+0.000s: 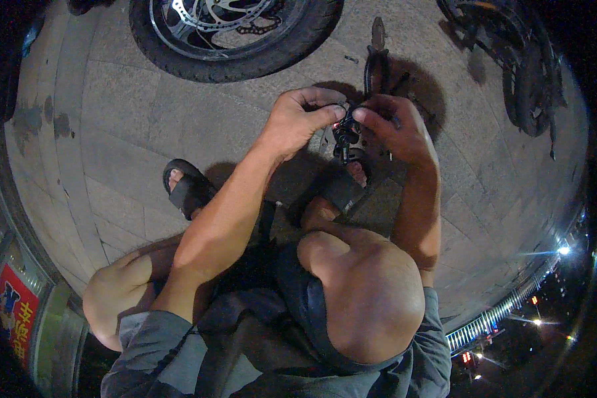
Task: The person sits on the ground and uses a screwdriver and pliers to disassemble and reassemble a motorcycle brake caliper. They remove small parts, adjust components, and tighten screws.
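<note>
My left hand pinches a thin black part, perhaps a cable, between thumb and forefinger. My right hand faces it from the other side, thumb and fingertips closed on the same small area. Between and just below the fingertips stands a dark mechanical assembly with ringed, cylindrical sections; its exact kind is hard to tell. A small red gleam shows at its left side. Beyond my hands, a dark forked piece ends in a flat, rounded metal tip. My right hand and shadow hide part of the assembly.
A wheel with a black tyre and a drilled brake disc is at the top. Another dark two-wheeler stands at the upper right. A small dark piece lies on the paving. My sandalled feet flank the work.
</note>
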### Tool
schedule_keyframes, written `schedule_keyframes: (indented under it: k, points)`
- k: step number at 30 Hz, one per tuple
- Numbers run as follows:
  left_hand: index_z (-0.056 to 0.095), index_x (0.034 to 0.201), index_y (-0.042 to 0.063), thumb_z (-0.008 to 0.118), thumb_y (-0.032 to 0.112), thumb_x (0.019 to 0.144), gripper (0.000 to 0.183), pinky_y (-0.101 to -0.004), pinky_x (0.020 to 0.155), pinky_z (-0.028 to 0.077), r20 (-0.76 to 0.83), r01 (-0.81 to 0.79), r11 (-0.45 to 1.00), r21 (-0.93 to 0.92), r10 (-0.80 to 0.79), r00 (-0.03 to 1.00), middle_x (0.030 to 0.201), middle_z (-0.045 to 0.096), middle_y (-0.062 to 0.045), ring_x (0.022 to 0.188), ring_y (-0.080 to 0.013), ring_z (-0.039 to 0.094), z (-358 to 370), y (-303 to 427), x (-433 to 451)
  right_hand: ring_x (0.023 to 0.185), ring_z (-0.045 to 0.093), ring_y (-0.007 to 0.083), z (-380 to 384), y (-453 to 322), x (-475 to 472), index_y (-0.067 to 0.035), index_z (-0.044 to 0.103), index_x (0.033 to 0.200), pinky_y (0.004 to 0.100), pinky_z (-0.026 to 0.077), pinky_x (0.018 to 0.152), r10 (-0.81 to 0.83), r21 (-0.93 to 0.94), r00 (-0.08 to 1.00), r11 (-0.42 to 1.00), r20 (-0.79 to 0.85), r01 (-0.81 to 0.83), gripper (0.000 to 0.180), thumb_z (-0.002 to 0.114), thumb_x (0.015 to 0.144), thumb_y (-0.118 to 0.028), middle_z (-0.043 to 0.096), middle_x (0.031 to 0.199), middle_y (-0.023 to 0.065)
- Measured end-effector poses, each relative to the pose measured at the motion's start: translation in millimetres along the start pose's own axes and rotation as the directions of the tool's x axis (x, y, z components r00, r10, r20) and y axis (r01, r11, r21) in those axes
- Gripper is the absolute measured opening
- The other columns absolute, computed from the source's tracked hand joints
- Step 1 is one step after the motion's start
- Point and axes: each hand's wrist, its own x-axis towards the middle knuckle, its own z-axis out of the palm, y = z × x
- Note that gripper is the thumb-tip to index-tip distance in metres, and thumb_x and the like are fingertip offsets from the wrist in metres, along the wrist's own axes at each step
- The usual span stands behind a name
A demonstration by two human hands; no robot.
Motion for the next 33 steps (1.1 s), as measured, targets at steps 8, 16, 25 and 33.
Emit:
schedule_keyframes:
  k: [8, 16, 25, 33]
  points:
    - [0.061, 0.102, -0.006, 0.068, 0.006, 0.077, 0.029, -0.0264, 0.076, 0.047, -0.067, -0.001, 0.998, -0.065, -0.004, 0.998, 0.094, 0.065, -0.01, 0.083, -0.015, 0.06, 5, 0, -1, 0.069, 0.056, 0.0136, 2, 5, 3, 0.002, 0.065, 0.091, 0.0298, 0.045, 0.066, -0.039, -0.025, 0.999, 0.999, -0.004, 0.039, 0.044, 0.065, 0.077, -0.04, 0.062, 0.074, 0.0058]
    - [0.06, 0.102, -0.004, 0.067, 0.007, 0.078, 0.027, -0.0257, 0.071, 0.048, -0.103, -0.005, 0.978, -0.211, -0.017, 0.995, 0.089, 0.064, -0.008, 0.078, -0.014, 0.06, 12, -6, -1, 0.067, 0.056, 0.0142, 2, 10, 6, 0.001, 0.064, 0.084, 0.0296, 0.044, 0.063, -0.044, -0.043, 0.999, 0.998, -0.004, 0.043, 0.047, 0.064, 0.076, -0.045, 0.061, 0.07, 0.0051]
    - [0.058, 0.102, -0.003, 0.064, 0.011, 0.082, 0.026, -0.0263, 0.068, 0.05, -0.013, 0.083, 0.941, -0.328, -0.092, 0.996, 0.088, 0.063, -0.009, 0.076, -0.0154, 0.061, 9, -5, -1, 0.065, 0.053, 0.0077, 7, 9, 7, -0.002, 0.063, 0.087, 0.0244, 0.045, 0.058, -0.027, -0.029, 0.998, 0.999, -0.052, 0.025, 0.032, 0.068, 0.08, -0.033, 0.058, 0.073, -0.001]
    - [0.059, 0.099, -0.003, 0.062, 0.015, 0.083, 0.023, -0.0296, 0.064, 0.052, 0.043, 0.207, 0.899, -0.386, -0.207, 0.977, 0.086, 0.063, -0.009, 0.074, -0.0164, 0.061, 5, -5, -2, 0.063, 0.055, 0.0137, 18, 11, 16, 0.002, 0.065, 0.08, 0.03, 0.044, 0.06, -0.006, 0.004, 1.0, 1.0, -0.009, 0.006, 0.043, 0.064, 0.079, -0.041, 0.061, 0.067, 0.0064]
